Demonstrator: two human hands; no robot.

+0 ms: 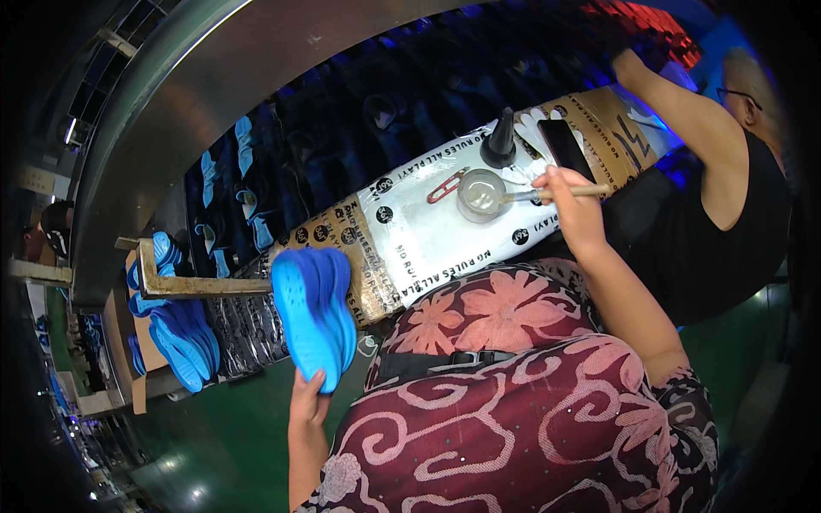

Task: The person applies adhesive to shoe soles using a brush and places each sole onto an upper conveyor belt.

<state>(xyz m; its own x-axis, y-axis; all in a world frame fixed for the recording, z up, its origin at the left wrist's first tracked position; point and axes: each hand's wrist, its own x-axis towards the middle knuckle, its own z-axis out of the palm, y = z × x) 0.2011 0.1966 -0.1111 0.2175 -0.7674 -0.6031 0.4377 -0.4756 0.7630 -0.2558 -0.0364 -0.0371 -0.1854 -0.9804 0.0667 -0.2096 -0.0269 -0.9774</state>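
Observation:
My left hand (308, 400) is closed on the heel end of a fanned stack of blue shoe soles (310, 312), their far ends a darker violet-blue. The stack is held upright beside the near left edge of the wrapped work surface. My right hand (571, 209) grips a thin brush (590, 190) by its pale wooden handle. Its tip reaches into a small round jar (481, 203) of cloudy, clear liquid. Left of the jar lies a red-framed tool (446, 185), its kind hard to tell. Behind the jar stands a black cone-shaped nozzle bottle (499, 147).
A dark phone (562, 147) lies right of the bottle on the tape-wrapped surface (410, 231). More blue soles (190, 342) are piled by a cardboard box (139, 395), near a metal bar (205, 287). A dark conveyor runs behind. At right sits a co-worker (727, 171), one arm stretched toward it.

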